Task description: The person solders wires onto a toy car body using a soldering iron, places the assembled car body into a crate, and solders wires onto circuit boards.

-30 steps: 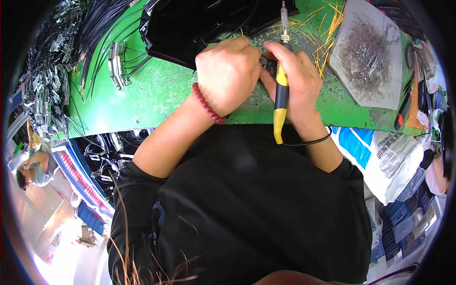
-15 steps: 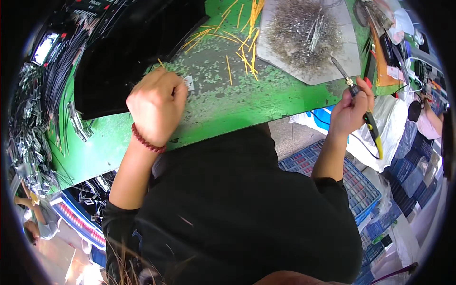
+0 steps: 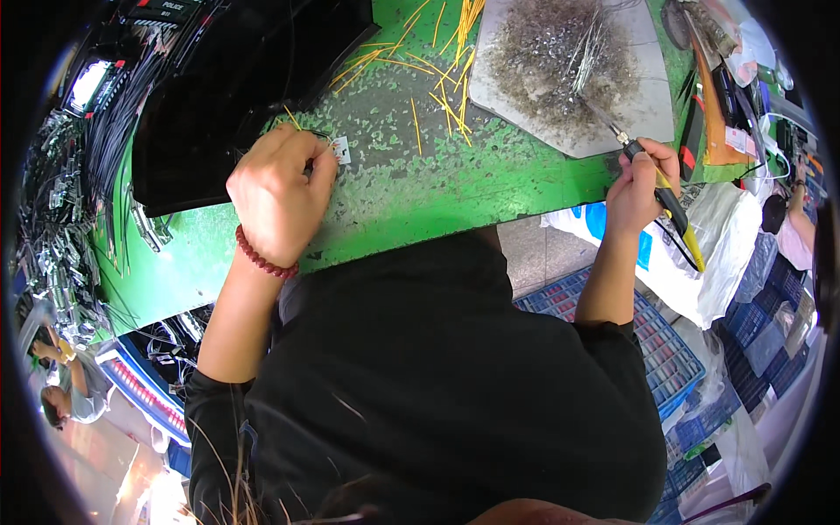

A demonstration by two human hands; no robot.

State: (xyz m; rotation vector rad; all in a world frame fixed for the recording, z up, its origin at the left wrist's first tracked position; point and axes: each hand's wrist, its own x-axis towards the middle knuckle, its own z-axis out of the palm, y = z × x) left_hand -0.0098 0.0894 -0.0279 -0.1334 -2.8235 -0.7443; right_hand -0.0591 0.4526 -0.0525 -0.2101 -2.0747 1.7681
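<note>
My right hand grips a soldering iron with a yellow and black handle. The iron's tip points at the soiled pale board, near a bunch of thin silvery wires. Over the green bench's left half, my left hand is closed, knuckles up, beside a black sheet. Whatever its fingers pinch is hidden from view. By its fingertips shows a small white piece, and a short yellow tube pokes out beyond the knuckles.
Loose yellow tubes lie mid-bench. Heaps of black-wired parts fill the left edge. A brown board and tools stand at the right. Below the bench sits a blue crate; another person works at far left.
My right hand has tilted the iron and brought its tip up and left, onto the soiled board near the silvery wires. My left hand stays nearly in place, still closed.
</note>
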